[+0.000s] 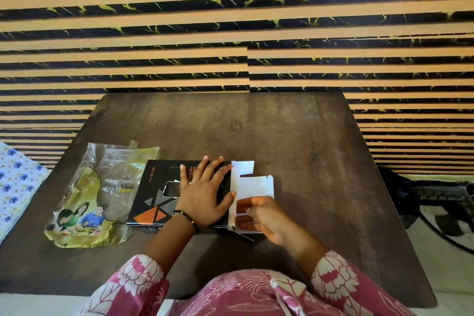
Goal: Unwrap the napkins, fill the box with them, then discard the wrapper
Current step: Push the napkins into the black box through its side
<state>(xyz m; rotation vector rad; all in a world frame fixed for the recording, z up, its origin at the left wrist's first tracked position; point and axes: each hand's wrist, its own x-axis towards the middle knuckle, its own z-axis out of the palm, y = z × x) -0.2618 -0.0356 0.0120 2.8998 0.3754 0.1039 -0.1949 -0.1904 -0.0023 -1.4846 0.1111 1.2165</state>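
A flat black box (154, 195) with orange triangles lies on the dark wooden table (282, 136). My left hand (202, 195) rests flat on its top, fingers spread. The box's right end is open, with white flaps (252, 182) folded outward. My right hand (264, 215) pinches the nearest white end flap at that opening. An empty, crumpled clear and yellow plastic wrapper (97, 200) lies on the table just left of the box. Whatever is inside the box is hidden, apart from a small window in the lid.
A blue-flowered cloth (15, 182) sits off the table's left edge. Dark cables and gear (436, 202) lie on the floor to the right. A striped wall (230, 33) stands right behind the table.
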